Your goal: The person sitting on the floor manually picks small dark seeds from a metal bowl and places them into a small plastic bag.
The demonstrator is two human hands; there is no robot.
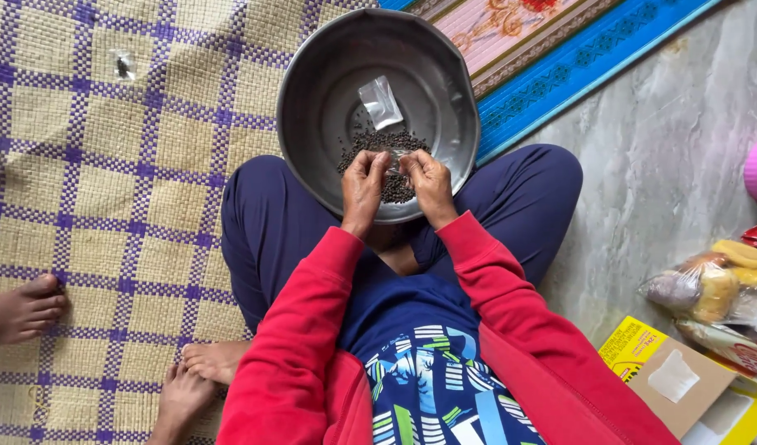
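From above, the person sits cross-legged on a purple-checked woven mat (106, 165) with one round metal bowl (312, 91) resting on the lap. Both hands meet over its near edge: the left hand (363, 185) and the right hand (428, 183) pinch one small clear sachet (397, 159) between their fingertips. One heap of small dark seeds (382, 144) lies in the bowl beneath, and one empty clear packet (381, 102) lies just beyond it. A second tiny packet (123, 66) lies on the mat.
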